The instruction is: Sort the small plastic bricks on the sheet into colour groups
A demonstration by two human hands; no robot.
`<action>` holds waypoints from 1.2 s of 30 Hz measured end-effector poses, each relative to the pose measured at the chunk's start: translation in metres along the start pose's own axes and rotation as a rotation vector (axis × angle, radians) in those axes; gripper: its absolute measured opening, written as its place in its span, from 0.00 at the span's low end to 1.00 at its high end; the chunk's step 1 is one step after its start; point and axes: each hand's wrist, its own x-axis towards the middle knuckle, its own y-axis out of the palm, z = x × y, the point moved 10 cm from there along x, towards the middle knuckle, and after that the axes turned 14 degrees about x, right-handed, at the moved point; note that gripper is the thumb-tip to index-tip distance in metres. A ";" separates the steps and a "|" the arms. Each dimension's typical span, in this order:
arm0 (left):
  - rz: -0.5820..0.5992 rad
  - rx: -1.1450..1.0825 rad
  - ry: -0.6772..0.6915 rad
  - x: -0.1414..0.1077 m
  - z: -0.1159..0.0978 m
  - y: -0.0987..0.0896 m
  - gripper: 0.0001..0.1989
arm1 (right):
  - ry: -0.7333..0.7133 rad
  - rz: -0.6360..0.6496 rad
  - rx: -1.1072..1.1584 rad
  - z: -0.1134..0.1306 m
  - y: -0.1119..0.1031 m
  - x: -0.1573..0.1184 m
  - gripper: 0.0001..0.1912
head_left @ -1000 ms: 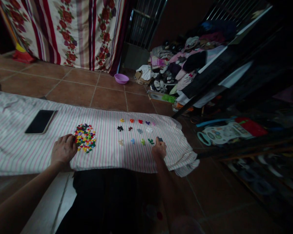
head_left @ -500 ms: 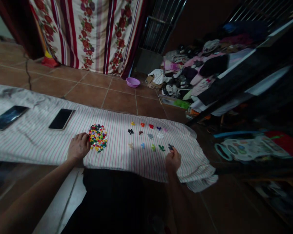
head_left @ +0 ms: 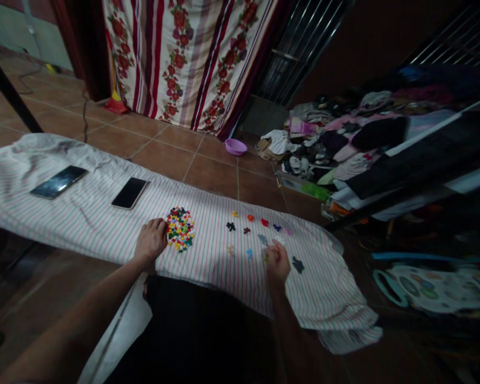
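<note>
A multicoloured pile of small plastic pieces, like beads or tiny bricks (head_left: 181, 230), lies on the striped cloth (head_left: 208, 266). At the pile's left edge rests my left hand (head_left: 151, 238), fingers bent and close together; what they hold, if anything, is hidden. My right hand (head_left: 277, 261) is closed in a pinch over small colour-sorted groups, its fingertips near the white and lime-green pieces. I cannot make out anything between them. Dark grey pieces (head_left: 298, 265) lie to its right, light blue pieces (head_left: 249, 253) to its left, and grey pieces (head_left: 262, 239) just beyond.
Two dark-screened devices, a phone (head_left: 130, 193) and a larger one (head_left: 59, 182), lie on the cloth at left. Beyond are a purple basin (head_left: 236, 146) on the tiled floor, a floral curtain (head_left: 176, 64) and heaped clothes (head_left: 344, 133). Black pieces (head_left: 231, 226) sit among the sorted groups.
My right hand has moved left from the dark grey pieces to above the white and green groups. My left hand stays by the pile. The whole view has shifted.
</note>
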 end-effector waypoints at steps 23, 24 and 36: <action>-0.017 -0.030 -0.008 0.000 0.001 0.001 0.13 | -0.222 1.012 -0.430 0.036 0.286 -0.099 0.16; -0.015 -0.026 -0.007 0.000 0.001 0.001 0.13 | -0.207 1.005 -0.426 0.035 0.286 -0.098 0.15; -0.025 -0.020 0.002 -0.001 0.000 0.002 0.14 | 0.024 0.844 -0.197 0.014 0.279 -0.089 0.07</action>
